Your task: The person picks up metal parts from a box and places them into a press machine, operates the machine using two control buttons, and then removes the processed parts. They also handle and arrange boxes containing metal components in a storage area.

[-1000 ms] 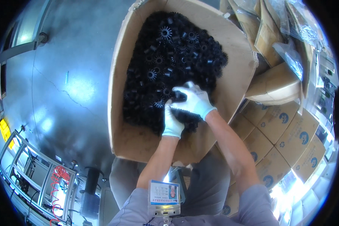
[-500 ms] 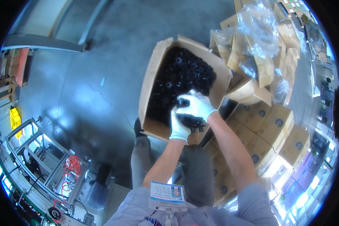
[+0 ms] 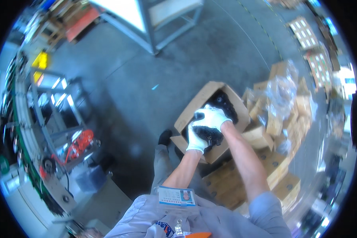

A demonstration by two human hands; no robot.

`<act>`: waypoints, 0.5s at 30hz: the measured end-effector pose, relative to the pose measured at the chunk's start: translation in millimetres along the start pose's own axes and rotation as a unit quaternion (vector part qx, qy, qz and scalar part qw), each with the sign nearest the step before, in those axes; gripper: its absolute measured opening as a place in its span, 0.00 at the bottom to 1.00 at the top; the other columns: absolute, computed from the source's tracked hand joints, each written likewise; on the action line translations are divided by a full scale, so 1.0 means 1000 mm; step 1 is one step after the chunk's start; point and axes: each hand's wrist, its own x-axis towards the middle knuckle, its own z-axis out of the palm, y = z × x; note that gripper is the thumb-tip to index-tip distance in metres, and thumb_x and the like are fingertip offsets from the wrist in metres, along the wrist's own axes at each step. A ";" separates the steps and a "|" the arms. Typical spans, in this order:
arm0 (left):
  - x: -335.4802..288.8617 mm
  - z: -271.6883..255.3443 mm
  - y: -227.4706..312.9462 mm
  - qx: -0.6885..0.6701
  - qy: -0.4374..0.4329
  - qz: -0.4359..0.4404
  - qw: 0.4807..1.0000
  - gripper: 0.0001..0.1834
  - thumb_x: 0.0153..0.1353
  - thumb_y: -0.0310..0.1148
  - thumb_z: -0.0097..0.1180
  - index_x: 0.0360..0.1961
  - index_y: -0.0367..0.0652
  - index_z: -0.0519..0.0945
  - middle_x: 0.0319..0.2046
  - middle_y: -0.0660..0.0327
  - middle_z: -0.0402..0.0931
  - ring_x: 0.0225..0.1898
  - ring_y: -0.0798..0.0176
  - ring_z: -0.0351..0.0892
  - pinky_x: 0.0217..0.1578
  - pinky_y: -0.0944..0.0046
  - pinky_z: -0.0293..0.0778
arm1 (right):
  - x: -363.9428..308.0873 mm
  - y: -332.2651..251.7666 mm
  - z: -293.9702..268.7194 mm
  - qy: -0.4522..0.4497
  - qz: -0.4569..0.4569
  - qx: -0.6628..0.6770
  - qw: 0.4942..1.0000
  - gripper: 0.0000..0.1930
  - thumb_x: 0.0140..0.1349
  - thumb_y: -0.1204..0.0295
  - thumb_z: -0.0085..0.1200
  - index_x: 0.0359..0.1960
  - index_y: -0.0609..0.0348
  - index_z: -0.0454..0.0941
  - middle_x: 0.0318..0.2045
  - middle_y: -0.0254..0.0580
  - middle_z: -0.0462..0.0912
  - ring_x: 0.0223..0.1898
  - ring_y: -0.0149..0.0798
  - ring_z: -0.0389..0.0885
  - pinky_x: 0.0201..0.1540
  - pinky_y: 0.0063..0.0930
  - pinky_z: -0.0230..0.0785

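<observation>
Both my hands wear white gloves and hold a clump of small black parts (image 3: 206,134) above an open cardboard box (image 3: 192,104). My left hand (image 3: 195,139) cups the clump from the left and below. Over its top curls my right hand (image 3: 214,118), with the fingers bent toward the left thumb. More black parts (image 3: 227,105) lie heaped inside the box; several looked toothed and round in the earlier frame. My gloves hide part of the heap and much of what I hold.
Stacked closed cartons (image 3: 230,178) and torn cardboard with clear plastic wrap (image 3: 281,93) lie right of the box. At left stands a metal frame (image 3: 53,115) with a coiled red hose (image 3: 83,141). A grey-legged table (image 3: 150,43) is ahead. My foot (image 3: 165,137) is beside the box.
My view has swung up and left, so the box sits lower and further right. Both hands have lifted the black clump away from the heap, and more of it shows between the gloves.
</observation>
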 end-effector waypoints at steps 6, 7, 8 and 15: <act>-0.098 -0.003 0.068 -0.033 -0.059 0.225 0.972 0.20 0.62 0.51 0.47 0.47 0.54 0.81 0.42 0.64 0.84 0.44 0.60 0.83 0.45 0.53 0.79 | -0.009 -0.158 -0.021 -0.012 -0.145 -0.118 0.982 0.32 0.53 0.35 0.57 0.55 0.37 0.82 0.52 0.50 0.78 0.55 0.51 0.79 0.60 0.42 0.70; -0.122 -0.005 0.079 -0.026 -0.078 0.280 0.956 0.19 0.63 0.49 0.47 0.47 0.53 0.81 0.42 0.63 0.83 0.43 0.60 0.83 0.43 0.55 0.80 | -0.012 -0.185 -0.019 -0.014 -0.179 -0.135 0.975 0.32 0.53 0.35 0.57 0.55 0.37 0.82 0.52 0.50 0.78 0.55 0.51 0.79 0.60 0.42 0.70; -0.156 0.006 0.085 -0.057 -0.105 0.296 0.948 0.16 0.66 0.42 0.45 0.47 0.51 0.81 0.41 0.62 0.83 0.42 0.62 0.83 0.43 0.57 0.81 | -0.014 -0.205 -0.017 -0.019 -0.205 -0.150 0.967 0.31 0.53 0.36 0.56 0.54 0.37 0.82 0.52 0.51 0.78 0.55 0.51 0.79 0.60 0.43 0.70; -0.361 -0.079 0.160 -0.204 -0.180 0.587 0.763 0.14 0.65 0.42 0.48 0.43 0.50 0.82 0.39 0.64 0.84 0.39 0.62 0.83 0.42 0.59 0.80 | -0.102 -0.470 0.045 -0.021 -0.470 -0.284 0.835 0.33 0.51 0.34 0.59 0.54 0.34 0.82 0.52 0.52 0.78 0.55 0.56 0.79 0.59 0.46 0.71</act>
